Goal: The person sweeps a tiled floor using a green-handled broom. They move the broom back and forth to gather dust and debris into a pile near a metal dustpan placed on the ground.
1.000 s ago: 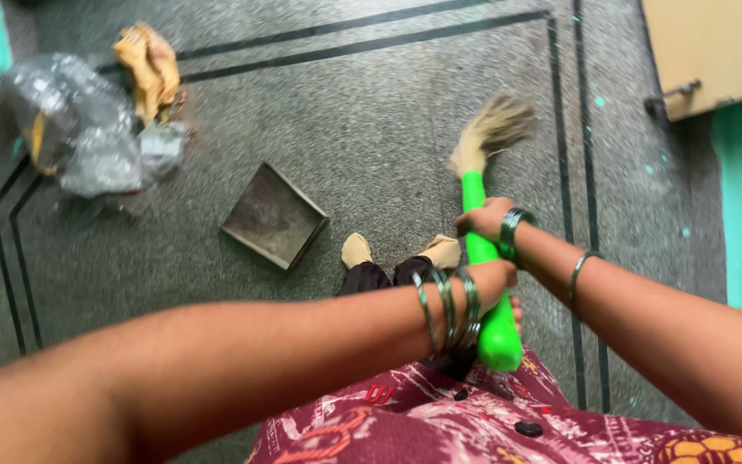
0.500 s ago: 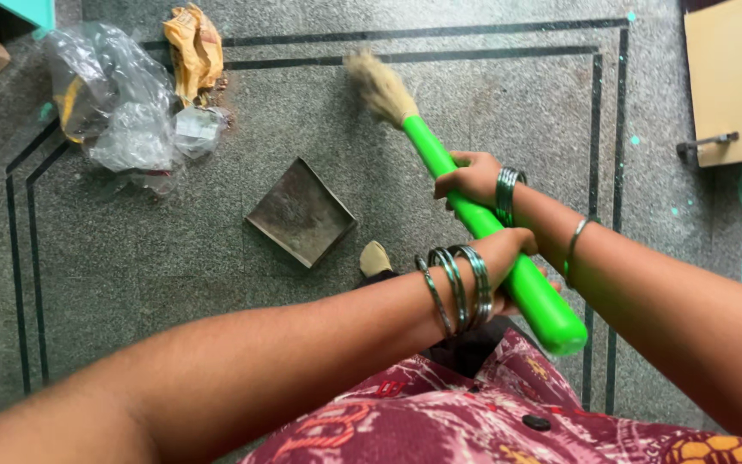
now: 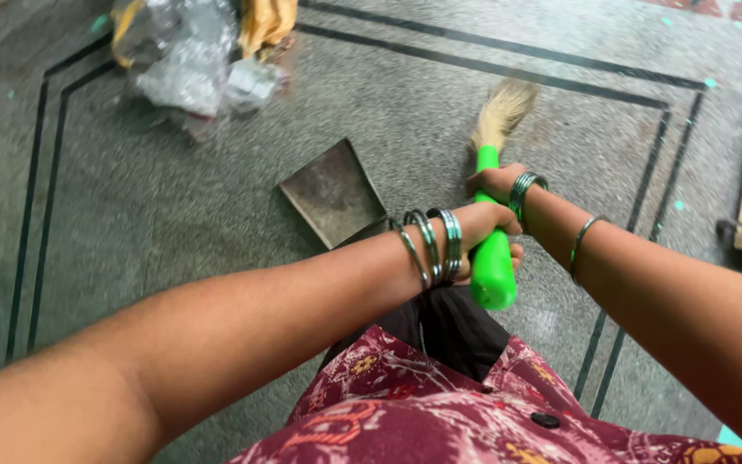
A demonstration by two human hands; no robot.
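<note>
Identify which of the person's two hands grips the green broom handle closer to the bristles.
The right hand: it holds the green broom handle just below the bristles, while the left hand grips nearer the handle's blunt end.

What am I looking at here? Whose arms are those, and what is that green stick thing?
The camera sits on a person's head and looks down, so the arms you see are that person's own. Both hands grip a broom with a bright green handle. The left hand holds it nearer the end, and the right hand holds it further down, close to the pale bristles that reach the floor. Both wrists wear metal bangles. The floor is speckled grey stone with dark lines. On it lies a flat metal dustpan, just left of the broom. Further off sits a heap of crumpled clear plastic and yellow wrappers. At the bottom you see the person's dark red patterned clothing.
</note>
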